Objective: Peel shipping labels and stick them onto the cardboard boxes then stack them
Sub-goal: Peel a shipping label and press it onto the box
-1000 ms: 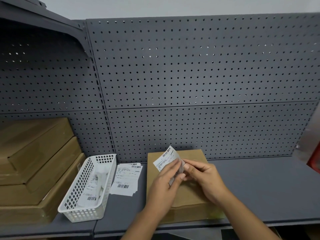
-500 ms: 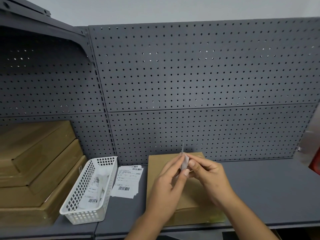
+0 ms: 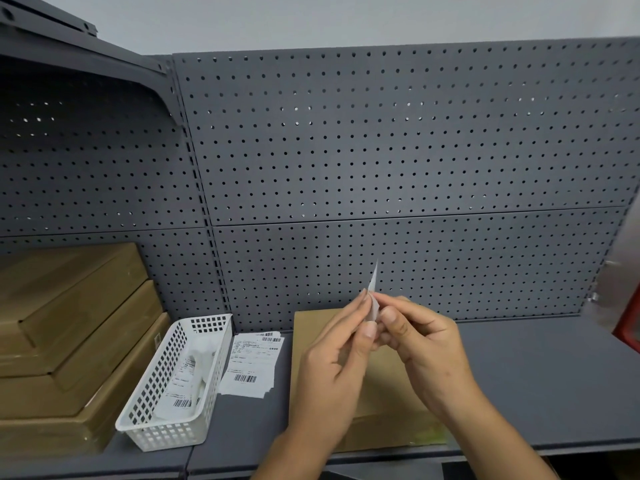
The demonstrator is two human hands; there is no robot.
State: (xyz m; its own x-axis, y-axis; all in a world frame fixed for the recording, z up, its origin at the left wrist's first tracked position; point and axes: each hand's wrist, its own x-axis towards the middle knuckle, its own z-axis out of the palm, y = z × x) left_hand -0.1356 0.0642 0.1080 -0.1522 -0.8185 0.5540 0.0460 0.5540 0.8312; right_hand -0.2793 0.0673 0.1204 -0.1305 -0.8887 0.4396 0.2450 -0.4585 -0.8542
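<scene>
A white shipping label [image 3: 373, 292] stands edge-on between my two hands, above a flat cardboard box [image 3: 384, 386] on the grey shelf. My left hand [image 3: 337, 372] pinches the label's left side with thumb and fingertips. My right hand [image 3: 420, 348] pinches its right side. The label's printed face is hidden at this angle. A small pile of printed labels [image 3: 251, 365] lies on the shelf left of the box.
A white perforated basket [image 3: 173, 386] with label papers inside stands left of the pile. A stack of three cardboard boxes [image 3: 62, 341] fills the far left. A grey pegboard [image 3: 398, 168] backs the shelf [image 3: 540, 382]. A red object [image 3: 628, 323] shows at the right edge.
The label has turned from face-on to edge-on between my fingers, and both hands have risen slightly. The view has tilted a little.
</scene>
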